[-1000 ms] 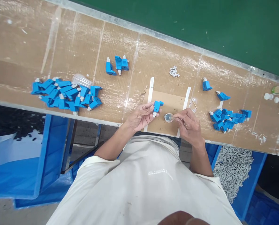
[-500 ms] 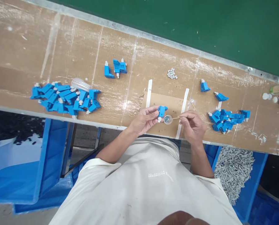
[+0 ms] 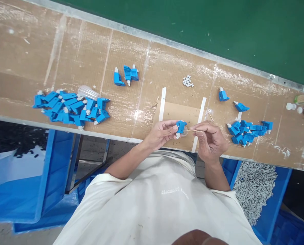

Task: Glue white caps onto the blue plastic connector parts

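Observation:
My left hand grips a blue plastic part with a whitish tip pointing toward me. Pinched between the thumb and fingers of my right hand is a thin wooden toothpick. Its far end reaches the right side of the blue part; whether it touches I cannot tell. Partly hidden behind that part lies a small clear round dish. Beneath both hands is a cardboard sheet between two white tape strips.
Blue parts form a pile at left and another pile at right. Small grey pieces lie beyond the sheet. A second toothpick rests right of the tape. Below the table edge stands a bin of grey pieces.
My left hand has brought the blue part rightward, over the clear dish and up to the toothpick's end. My right hand has shifted slightly, still pinching the toothpick.

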`<control>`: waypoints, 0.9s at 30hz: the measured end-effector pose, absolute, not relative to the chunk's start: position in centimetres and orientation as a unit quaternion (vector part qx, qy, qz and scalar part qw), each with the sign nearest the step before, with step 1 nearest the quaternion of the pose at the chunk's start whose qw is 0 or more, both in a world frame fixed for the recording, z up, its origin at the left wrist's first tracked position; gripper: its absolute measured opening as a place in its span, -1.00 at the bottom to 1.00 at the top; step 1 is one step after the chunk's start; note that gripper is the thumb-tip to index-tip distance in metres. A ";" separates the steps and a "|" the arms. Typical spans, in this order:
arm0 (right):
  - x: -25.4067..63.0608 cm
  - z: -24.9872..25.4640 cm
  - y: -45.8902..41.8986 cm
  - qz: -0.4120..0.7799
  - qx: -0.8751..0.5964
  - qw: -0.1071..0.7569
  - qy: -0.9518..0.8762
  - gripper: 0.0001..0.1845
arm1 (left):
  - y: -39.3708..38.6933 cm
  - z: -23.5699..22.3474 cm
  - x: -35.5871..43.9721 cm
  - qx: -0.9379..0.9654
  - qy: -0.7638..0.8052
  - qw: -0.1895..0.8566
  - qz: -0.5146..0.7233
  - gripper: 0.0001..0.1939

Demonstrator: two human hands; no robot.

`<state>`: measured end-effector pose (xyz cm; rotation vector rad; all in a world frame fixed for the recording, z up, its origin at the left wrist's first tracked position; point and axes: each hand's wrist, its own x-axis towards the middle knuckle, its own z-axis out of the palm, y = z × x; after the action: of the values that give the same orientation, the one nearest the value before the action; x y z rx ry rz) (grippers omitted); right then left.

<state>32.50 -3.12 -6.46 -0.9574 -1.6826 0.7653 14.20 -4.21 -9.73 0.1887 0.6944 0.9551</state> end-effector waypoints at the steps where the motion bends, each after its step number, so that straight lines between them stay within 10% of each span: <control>1: 32.5 -6.5 -3.1 0.316 -0.395 0.503 -0.701 -0.91 | -4.2 -9.8 14.2 0.090 0.326 0.827 0.449 -0.50; 27: 32.5 -6.8 -2.9 0.211 -0.365 0.435 -0.796 -0.91 | -4.4 -9.9 14.1 0.098 0.330 0.827 0.444 -0.49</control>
<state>32.46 -2.93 -6.75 -0.9094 -1.9804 0.5247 14.10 -4.37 -9.90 0.2085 0.7017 0.9420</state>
